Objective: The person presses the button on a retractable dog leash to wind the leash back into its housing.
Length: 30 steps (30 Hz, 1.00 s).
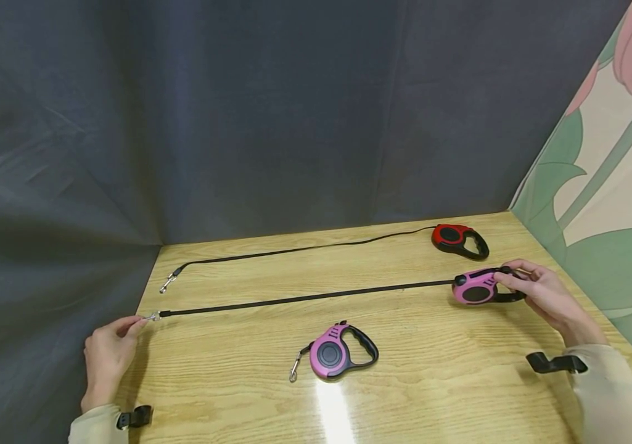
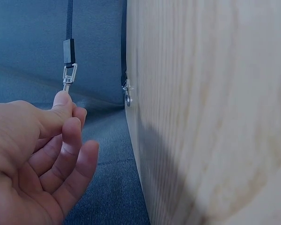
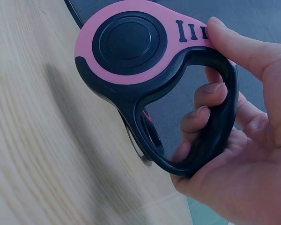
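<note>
A pink and black retractable dog leash is held up at the right by my right hand. In the right wrist view its fingers curl round the black handle, thumb on the pink casing. From the casing a black strap runs straight and taut across to the left. At its far end my left hand pinches the metal snap hook between thumb and finger; the hook's lower part is hidden in the grip. The other left fingers are loosely bent.
A second pink leash lies at the table's front middle, its hook beside it. Behind, a red and black leash lies with its strap drawn out leftward to a hook. Dark curtain hangs behind the wooden table.
</note>
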### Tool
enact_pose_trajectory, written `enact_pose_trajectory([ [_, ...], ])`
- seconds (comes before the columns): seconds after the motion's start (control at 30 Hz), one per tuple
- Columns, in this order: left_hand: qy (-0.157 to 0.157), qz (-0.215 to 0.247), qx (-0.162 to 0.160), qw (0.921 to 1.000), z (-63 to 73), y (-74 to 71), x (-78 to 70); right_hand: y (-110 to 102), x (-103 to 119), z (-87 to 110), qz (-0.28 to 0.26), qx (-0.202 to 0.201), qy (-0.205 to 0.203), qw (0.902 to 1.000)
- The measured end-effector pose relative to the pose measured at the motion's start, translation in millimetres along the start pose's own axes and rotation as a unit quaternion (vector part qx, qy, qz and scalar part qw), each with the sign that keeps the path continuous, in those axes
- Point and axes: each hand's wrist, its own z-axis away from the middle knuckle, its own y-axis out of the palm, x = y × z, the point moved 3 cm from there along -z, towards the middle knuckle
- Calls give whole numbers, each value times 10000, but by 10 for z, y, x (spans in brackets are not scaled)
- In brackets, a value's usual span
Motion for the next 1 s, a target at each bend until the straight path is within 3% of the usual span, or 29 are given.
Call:
enact_pose_trajectory([
  [0.5,125,-5,-65,9999,26,11,-53,78,3,1,70,-42,-2,10000],
  [0.83,385,-28,-252,9989,36,70,-88,111,-16,-24,-429,51,-131,9990],
  [1.0,311,-45,-181,9993,44,64,-75,122,-31,-25,-451,70,-121,9989],
])
